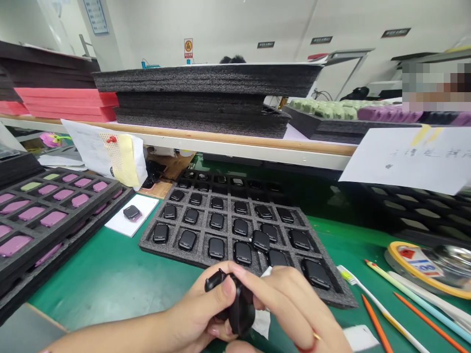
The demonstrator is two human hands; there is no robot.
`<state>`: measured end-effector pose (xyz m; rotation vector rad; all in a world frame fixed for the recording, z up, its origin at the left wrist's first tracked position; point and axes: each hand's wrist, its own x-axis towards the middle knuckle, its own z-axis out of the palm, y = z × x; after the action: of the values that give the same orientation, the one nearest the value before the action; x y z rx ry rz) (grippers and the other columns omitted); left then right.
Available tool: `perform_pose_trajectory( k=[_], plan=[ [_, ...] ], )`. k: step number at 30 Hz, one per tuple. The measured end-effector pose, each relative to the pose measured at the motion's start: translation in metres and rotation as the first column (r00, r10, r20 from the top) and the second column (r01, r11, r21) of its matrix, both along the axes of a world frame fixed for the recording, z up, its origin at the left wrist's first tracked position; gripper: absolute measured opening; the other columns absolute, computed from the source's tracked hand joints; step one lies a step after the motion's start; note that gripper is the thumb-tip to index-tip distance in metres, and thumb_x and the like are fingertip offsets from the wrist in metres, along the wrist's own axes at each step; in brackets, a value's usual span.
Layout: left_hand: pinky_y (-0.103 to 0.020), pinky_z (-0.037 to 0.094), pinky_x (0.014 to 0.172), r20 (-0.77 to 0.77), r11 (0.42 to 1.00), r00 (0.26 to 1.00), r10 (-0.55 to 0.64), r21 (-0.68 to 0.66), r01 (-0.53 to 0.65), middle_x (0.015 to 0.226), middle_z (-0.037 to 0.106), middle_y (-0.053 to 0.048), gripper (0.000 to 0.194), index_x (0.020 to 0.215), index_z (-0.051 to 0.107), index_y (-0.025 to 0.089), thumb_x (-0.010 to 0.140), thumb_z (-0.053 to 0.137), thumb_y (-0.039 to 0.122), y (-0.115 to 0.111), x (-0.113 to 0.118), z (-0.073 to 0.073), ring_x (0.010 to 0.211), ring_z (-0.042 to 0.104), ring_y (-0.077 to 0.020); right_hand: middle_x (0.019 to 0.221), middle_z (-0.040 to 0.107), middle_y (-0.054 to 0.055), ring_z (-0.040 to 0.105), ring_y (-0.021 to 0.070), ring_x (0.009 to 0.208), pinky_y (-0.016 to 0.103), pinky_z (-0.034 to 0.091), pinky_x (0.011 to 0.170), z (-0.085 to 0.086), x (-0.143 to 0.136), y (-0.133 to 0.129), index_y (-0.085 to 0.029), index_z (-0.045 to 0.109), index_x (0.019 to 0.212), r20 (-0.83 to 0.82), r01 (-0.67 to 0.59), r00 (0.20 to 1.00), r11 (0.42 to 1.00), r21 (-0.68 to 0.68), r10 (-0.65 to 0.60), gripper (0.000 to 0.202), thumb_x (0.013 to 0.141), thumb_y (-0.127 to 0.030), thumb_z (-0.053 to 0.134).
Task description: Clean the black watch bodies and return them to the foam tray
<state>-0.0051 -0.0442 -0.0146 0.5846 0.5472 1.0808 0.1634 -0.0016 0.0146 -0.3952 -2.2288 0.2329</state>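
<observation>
Near the bottom middle, my left hand (198, 301) grips a glossy black watch case (242, 310), the thumb pressed on its top edge. My right hand (300, 314) curls against the case from the other side, with a white cloth (262, 323) caught under its fingers. The fingertips hide part of the case. Just beyond my hands lies a grey foam tray (147, 241) with rows of black watch cases in its pockets. One watch case (261, 240) rests tilted on top of the others instead of down in a pocket.
Left are stacked foam trays (79, 226) with purple and green pieces, and a white pad (118, 223) bearing one watch case (132, 213). To the right lie a toothbrush (390, 318), an orange stick (376, 321) and a tape roll (395, 267). A shelf (235, 147) crosses behind.
</observation>
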Motion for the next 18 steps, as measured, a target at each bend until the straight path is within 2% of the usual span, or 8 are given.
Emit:
perform_pose_trajectory(
  k=[2, 4, 6, 8, 12, 14, 15, 18],
  plan=[
    [-0.014, 0.013, 0.035, -0.007, 0.999, 1.0, 0.025, -0.019, -0.025, 0.059, 0.047, 0.007, 0.048, 0.085, 0.058, 0.016, 0.073, 0.081, 0.056, 0.001, 0.001, 0.001, 0.039, 0.027, 0.0001, 0.078, 0.07, 0.002, 0.066, 0.0177, 0.066, 0.029, 0.056, 0.061, -0.003, -0.002, 0.004, -0.022, 0.058, 0.128, -0.031, -0.022, 0.999, 0.993, -0.115, 0.018, 0.052, 0.082, -0.036, 0.078],
    [-0.013, 0.013, 0.035, 0.019, 0.994, 0.998, 0.055, -0.098, -0.053, 0.067, 0.054, 0.003, 0.048, 0.085, 0.059, 0.015, 0.073, 0.081, 0.056, 0.001, 0.001, 0.003, 0.041, 0.032, 0.0004, 0.087, 0.07, 0.002, 0.068, 0.0183, 0.075, 0.029, 0.058, 0.068, -0.004, -0.004, 0.007, -0.025, 0.057, 0.126, -0.05, -0.057, 0.998, 0.967, -0.249, 0.046, 0.056, 0.077, -0.026, 0.083],
    [-0.013, 0.012, 0.035, 0.054, 0.984, 0.996, 0.064, -0.172, -0.054, 0.072, 0.058, 0.001, 0.048, 0.088, 0.061, 0.014, 0.073, 0.082, 0.055, 0.002, 0.001, 0.006, 0.041, 0.033, 0.0011, 0.099, 0.07, 0.003, 0.069, 0.0194, 0.086, 0.028, 0.059, 0.074, -0.003, -0.004, 0.009, -0.028, 0.055, 0.127, -0.091, -0.093, 0.994, 0.944, -0.318, 0.067, 0.062, 0.073, -0.022, 0.085],
    [-0.013, 0.011, 0.036, 0.067, 0.977, 0.996, 0.057, -0.208, -0.042, 0.073, 0.06, 0.001, 0.05, 0.091, 0.062, 0.015, 0.069, 0.085, 0.053, 0.003, -0.001, 0.007, 0.04, 0.034, 0.0012, 0.107, 0.07, 0.004, 0.068, 0.0197, 0.094, 0.028, 0.059, 0.08, 0.0, -0.004, 0.008, -0.028, 0.054, 0.127, -0.087, -0.102, 0.993, 0.939, -0.329, 0.077, 0.062, 0.073, -0.017, 0.084],
    [-0.013, 0.012, 0.036, 0.045, 0.984, 0.999, 0.021, -0.179, -0.013, 0.08, 0.064, -0.005, 0.054, 0.094, 0.062, 0.013, 0.07, 0.083, 0.057, 0.003, -0.002, 0.004, 0.046, 0.041, -0.0008, 0.105, 0.071, 0.004, 0.067, 0.019, 0.093, 0.031, 0.057, 0.082, 0.006, -0.001, 0.012, -0.024, 0.053, 0.131, 0.006, -0.094, 0.995, 0.971, -0.219, 0.098, 0.058, 0.078, -0.012, 0.075],
    [-0.013, 0.012, 0.037, 0.042, 0.984, 0.998, 0.038, -0.178, -0.03, 0.079, 0.063, -0.004, 0.051, 0.091, 0.061, 0.013, 0.069, 0.085, 0.053, 0.003, -0.001, 0.002, 0.047, 0.041, -0.0012, 0.104, 0.072, 0.005, 0.068, 0.0206, 0.093, 0.034, 0.057, 0.082, 0.006, 0.005, 0.021, -0.023, 0.056, 0.128, 0.039, -0.03, 0.999, 0.988, -0.154, 0.036, 0.053, 0.079, -0.016, 0.074],
    [-0.013, 0.013, 0.038, 0.033, 0.979, 0.998, 0.062, -0.198, -0.054, 0.077, 0.063, -0.003, 0.049, 0.089, 0.059, 0.014, 0.068, 0.088, 0.048, 0.004, -0.001, 0.002, 0.048, 0.041, -0.0014, 0.104, 0.072, 0.006, 0.068, 0.0219, 0.093, 0.036, 0.057, 0.081, 0.006, 0.01, 0.029, -0.023, 0.058, 0.125, 0.046, 0.039, 0.998, 0.99, -0.135, -0.033, 0.049, 0.079, -0.02, 0.074],
    [-0.015, 0.017, 0.041, -0.046, 0.95, 0.991, 0.127, -0.28, -0.135, 0.081, 0.068, -0.004, 0.043, 0.092, 0.057, 0.016, 0.069, 0.088, 0.036, 0.006, -0.002, 0.004, 0.048, 0.043, -0.0025, 0.101, 0.073, 0.007, 0.07, 0.025, 0.09, 0.04, 0.058, 0.079, 0.0, 0.027, 0.056, -0.023, 0.064, 0.112, 0.076, 0.31, 0.95, 0.938, -0.152, -0.302, 0.033, 0.081, -0.03, 0.07]
  ],
)
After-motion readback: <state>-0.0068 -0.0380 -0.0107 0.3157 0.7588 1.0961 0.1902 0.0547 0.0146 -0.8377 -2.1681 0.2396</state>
